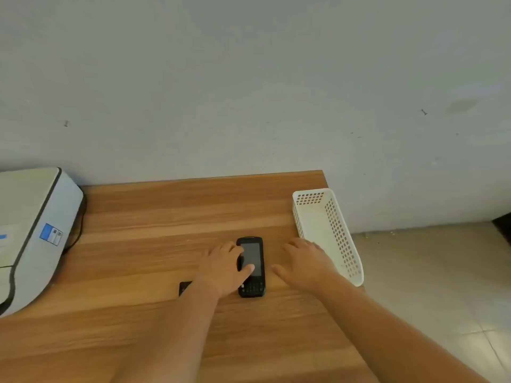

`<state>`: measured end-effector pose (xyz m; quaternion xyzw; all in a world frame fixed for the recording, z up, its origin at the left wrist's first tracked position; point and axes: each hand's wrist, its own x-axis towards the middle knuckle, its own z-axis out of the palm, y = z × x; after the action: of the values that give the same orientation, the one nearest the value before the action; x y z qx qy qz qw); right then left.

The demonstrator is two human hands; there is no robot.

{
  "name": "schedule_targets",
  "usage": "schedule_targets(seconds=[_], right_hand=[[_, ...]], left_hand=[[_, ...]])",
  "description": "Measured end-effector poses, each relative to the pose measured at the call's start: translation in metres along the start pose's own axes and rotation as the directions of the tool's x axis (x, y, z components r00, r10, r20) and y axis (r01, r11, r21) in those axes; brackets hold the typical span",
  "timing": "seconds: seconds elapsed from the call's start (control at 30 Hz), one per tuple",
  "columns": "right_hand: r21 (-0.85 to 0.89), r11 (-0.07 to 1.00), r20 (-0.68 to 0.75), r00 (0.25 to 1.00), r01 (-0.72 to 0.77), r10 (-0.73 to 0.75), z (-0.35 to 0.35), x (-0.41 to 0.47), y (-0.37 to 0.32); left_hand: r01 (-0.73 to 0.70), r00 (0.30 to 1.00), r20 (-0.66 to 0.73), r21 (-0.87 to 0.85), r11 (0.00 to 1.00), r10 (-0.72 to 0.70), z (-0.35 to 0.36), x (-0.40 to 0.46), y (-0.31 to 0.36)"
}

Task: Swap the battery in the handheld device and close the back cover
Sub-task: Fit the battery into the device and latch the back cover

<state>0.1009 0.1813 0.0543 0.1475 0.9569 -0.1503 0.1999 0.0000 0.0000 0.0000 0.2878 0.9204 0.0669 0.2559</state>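
The black keypad handheld device (pixel 251 268), screen-up near the surface's (pixel 154 217) right edge, is touched by the spread left hand (pixel 222 268); the right hand (pixel 302 265) rests flat, clamped on nothing. If flipped carelessly, it could be knocked off.

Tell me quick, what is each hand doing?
Left hand: open, thumb resting on the handheld device, not gripping it.
Right hand: open, fingers spread flat on the table, holding nothing.

Your left hand (pixel 222 268) rests its thumb on the black keypad handheld device (pixel 251 267) lying screen-up; your right hand (pixel 302 265) lies flat beside it.
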Motion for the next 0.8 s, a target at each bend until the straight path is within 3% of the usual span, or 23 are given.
schedule_targets(seconds=[0.23,0.8], right_hand=[[-0.015,1.0,-0.04,0.999,-0.013,0.012,0.007,-0.003,0.018],[0.004,0.995,-0.075,0.993,-0.096,0.096,0.006,-0.008,0.051]], left_hand=[[-0.04,0.999,0.004,0.092,0.995,0.04,0.026,0.007,0.016],[0.136,0.985,-0.122,0.106,0.985,-0.123,0.056,0.018,0.046]])
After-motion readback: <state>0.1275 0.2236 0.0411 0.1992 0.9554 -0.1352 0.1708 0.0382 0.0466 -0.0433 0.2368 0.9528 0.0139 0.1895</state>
